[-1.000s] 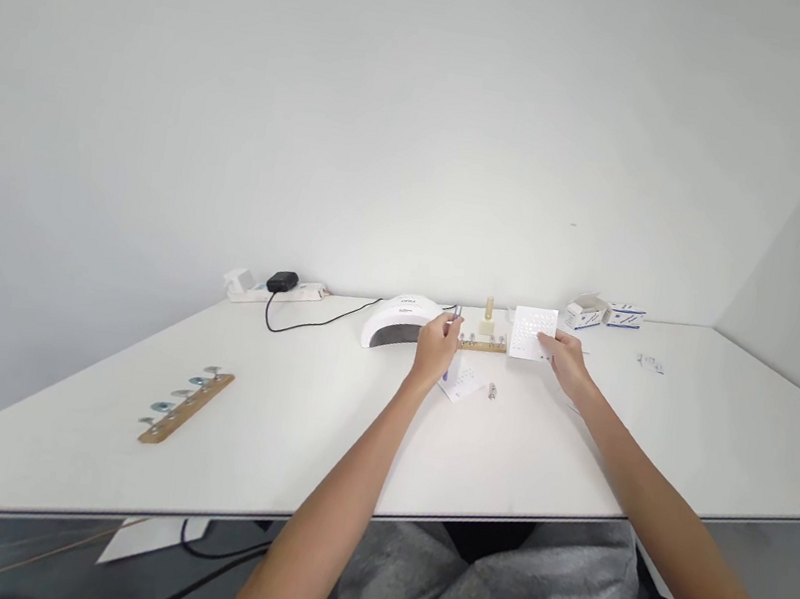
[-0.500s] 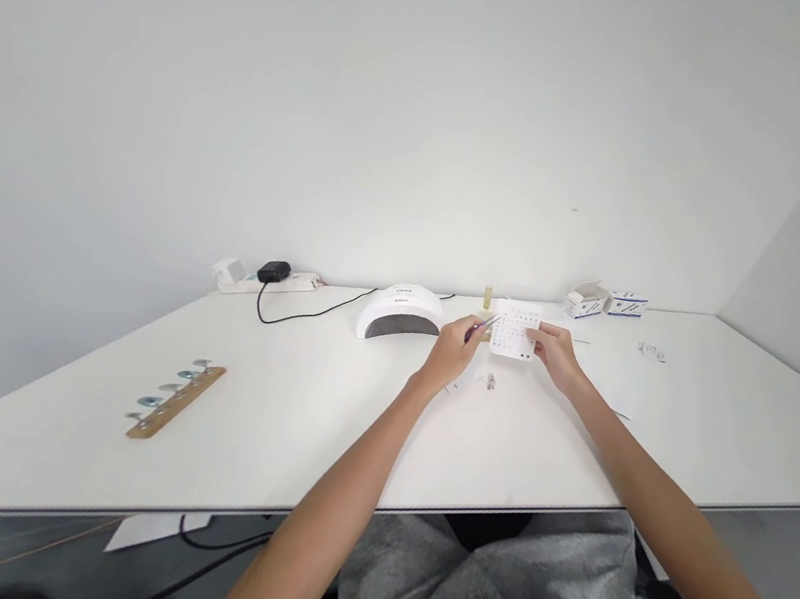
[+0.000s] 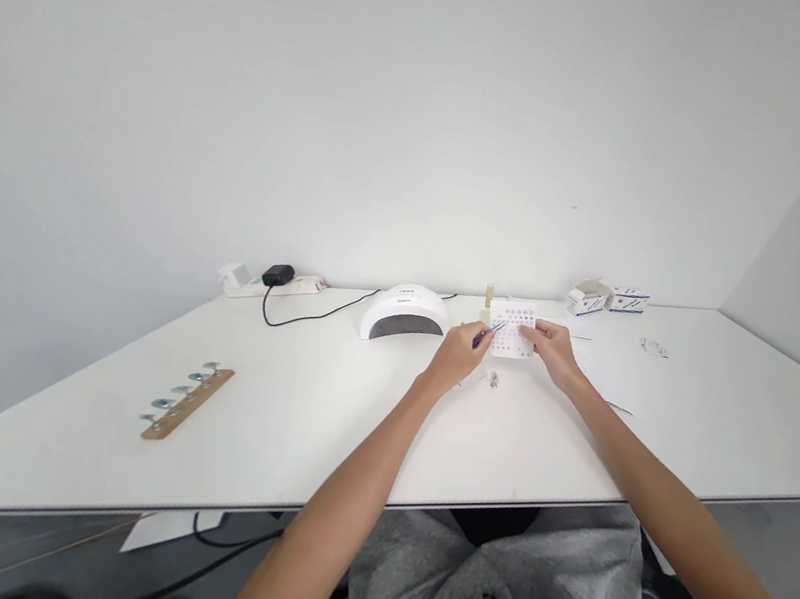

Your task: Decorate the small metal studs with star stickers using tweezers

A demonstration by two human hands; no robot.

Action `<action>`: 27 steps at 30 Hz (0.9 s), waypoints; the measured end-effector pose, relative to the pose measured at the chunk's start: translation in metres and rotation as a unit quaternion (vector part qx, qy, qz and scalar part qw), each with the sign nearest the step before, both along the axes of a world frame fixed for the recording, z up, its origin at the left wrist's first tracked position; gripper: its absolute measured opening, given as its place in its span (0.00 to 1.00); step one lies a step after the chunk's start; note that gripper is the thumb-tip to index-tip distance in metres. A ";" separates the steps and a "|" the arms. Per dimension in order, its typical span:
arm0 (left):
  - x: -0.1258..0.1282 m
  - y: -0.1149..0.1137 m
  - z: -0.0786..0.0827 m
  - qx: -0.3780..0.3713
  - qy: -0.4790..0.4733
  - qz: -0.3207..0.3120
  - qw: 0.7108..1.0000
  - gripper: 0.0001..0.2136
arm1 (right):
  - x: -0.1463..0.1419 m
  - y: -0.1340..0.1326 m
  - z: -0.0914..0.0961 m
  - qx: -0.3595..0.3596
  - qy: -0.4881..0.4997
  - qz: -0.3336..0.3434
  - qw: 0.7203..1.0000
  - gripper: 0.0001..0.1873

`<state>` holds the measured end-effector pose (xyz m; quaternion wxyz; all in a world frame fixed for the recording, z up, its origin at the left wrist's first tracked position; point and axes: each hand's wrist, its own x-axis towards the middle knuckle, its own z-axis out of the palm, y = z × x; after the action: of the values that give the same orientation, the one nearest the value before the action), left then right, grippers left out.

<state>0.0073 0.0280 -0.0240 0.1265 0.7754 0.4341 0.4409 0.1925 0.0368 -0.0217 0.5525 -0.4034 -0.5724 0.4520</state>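
My left hand (image 3: 459, 347) is closed on slim purple tweezers (image 3: 486, 332), whose tips lie over a white sticker sheet (image 3: 512, 348). The sheet bears rows of small coloured dots. At its right edge my right hand (image 3: 551, 349) pinches it, thumb on the front, and keeps it upright above the table. Whether the tips touch the sheet I cannot tell. Below the sheet lies a small shiny item (image 3: 494, 380), too small to name. Partly behind the sheet stands a pale yellow bottle (image 3: 489, 295).
A white nail lamp (image 3: 407, 303) stands left of my hands. Further left are a power strip with a black adapter (image 3: 277, 274) and a wooden strip (image 3: 190, 405) carrying several nail tips on stands. Small boxes (image 3: 588, 297) and a clear packet (image 3: 654, 348) lie right.
The tweezers have moved right, so their tips now overlap the sheet further in. The sheet has shifted slightly left and its dots face me more plainly. The view has moved slightly.
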 end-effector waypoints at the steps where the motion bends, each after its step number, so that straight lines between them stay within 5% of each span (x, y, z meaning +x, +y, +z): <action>1: 0.000 0.000 0.000 0.001 0.004 0.003 1.000 0.12 | 0.000 0.000 0.000 0.000 0.002 -0.003 1.000 0.18; 20: -0.001 -0.002 0.000 -0.013 0.045 0.028 0.998 0.13 | -0.002 0.002 -0.001 -0.004 0.056 -0.021 0.998 0.13; 27: 0.000 -0.004 0.003 -0.026 0.057 0.038 0.997 0.13 | -0.003 0.000 0.000 -0.004 0.056 -0.010 0.998 0.21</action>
<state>0.0071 0.0236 -0.0210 0.1045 0.7789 0.4808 0.3888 0.1892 0.0371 -0.0216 0.5865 -0.3856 -0.5344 0.4708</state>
